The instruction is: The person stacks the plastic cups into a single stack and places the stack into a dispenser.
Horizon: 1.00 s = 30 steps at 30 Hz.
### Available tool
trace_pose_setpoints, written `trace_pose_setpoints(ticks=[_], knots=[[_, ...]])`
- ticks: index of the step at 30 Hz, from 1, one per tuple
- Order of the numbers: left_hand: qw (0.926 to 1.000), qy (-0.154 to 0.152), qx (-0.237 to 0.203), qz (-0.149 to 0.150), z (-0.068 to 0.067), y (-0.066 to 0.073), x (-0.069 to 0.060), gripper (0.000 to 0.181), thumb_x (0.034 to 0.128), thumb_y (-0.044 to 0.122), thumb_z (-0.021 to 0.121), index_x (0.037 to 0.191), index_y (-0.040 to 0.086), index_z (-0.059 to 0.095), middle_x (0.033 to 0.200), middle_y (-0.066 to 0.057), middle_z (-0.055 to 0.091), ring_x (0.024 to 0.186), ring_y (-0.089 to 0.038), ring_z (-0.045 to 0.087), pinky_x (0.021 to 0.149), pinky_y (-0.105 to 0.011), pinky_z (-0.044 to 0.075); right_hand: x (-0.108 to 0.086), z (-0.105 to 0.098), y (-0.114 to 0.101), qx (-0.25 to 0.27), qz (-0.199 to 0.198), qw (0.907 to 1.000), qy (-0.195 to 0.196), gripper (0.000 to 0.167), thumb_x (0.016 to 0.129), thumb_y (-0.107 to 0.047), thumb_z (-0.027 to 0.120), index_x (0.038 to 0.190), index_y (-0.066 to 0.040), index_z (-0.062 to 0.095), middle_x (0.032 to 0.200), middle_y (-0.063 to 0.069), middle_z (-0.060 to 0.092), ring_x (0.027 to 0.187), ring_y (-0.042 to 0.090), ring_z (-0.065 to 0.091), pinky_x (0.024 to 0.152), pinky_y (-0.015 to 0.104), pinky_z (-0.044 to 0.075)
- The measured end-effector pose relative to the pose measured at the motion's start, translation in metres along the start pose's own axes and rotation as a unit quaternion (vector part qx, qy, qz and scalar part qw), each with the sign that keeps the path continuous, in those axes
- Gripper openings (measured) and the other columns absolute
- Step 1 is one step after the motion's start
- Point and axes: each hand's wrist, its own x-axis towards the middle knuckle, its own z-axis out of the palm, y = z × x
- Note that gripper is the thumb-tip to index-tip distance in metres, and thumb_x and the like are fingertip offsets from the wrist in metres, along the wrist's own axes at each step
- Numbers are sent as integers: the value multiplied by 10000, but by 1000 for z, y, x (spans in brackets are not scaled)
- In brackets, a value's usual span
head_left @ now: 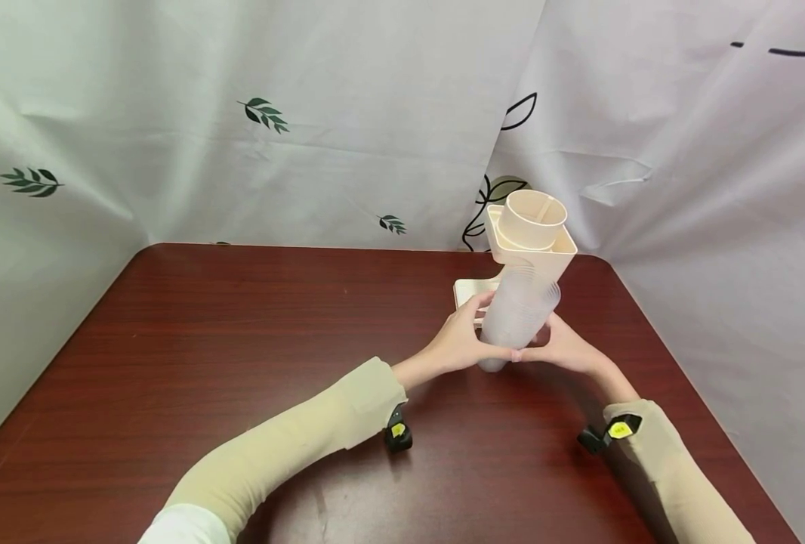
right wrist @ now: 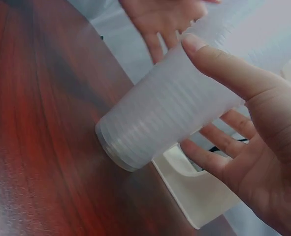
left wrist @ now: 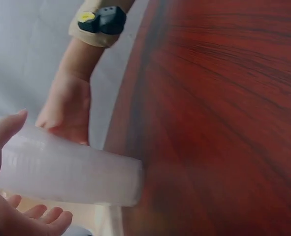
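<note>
A stack of translucent plastic cups (head_left: 516, 313) leans at a tilt at the right of the table, its bottom end nearest me. From its left side my left hand (head_left: 458, 341) holds it, thumb across the front and fingers reaching behind. My right hand (right wrist: 268, 128) grips the other side, with the thumb over the stack and the fingers beneath it in the right wrist view. In the head view both thumbs meet in front of the cups. Just behind stands a cream plastic stand (head_left: 545, 261) with a round, open-topped tube; the stack and hands partly hide its lower part.
The reddish-brown wooden table (head_left: 294, 325) stretches away to the left and front. White curtains (head_left: 348, 113) with leaf prints hang close behind and along the right edge. A dark wrist camera (head_left: 398, 432) sits on the left sleeve, another (head_left: 609, 432) on the right.
</note>
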Motion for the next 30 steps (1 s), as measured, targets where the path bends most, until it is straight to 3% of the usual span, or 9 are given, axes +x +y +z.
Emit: trace_pose_setpoints(ticks=[7,14,19,30], knots=[[9996,12,103,-254,5,-16,-7,883,708,206,852,1436,106,362,1419,-83,496,1213,-236,569,1007,-349,486,-3,4,0,91,-133,9997,180,908,749,103,737,1456,-184,244,1344,-98,461,1150,34,569,886,225,532],[9997,231,-78,5,8,-24,-9,742,751,124,814,1372,61,413,1288,-144,604,1141,-267,612,982,-382,505,-6,4,-1,370,-377,9982,286,886,770,145,691,1460,-175,238,1355,-96,459,1167,34,572,897,207,526],[9992,361,-93,109,8,-25,-7,689,768,95,797,1353,42,437,1287,-154,599,1115,-282,624,965,-394,518,-6,5,-1,394,-402,9978,341,873,778,143,686,1460,-167,238,1362,-89,451,1167,30,573,900,195,522],[9992,360,-188,44,5,-19,-7,687,764,63,795,1357,42,450,1309,-142,589,1102,-273,630,948,-377,531,-6,8,-6,370,-539,9968,451,858,786,152,670,1459,-139,226,1363,-72,436,1162,32,573,901,191,520]])
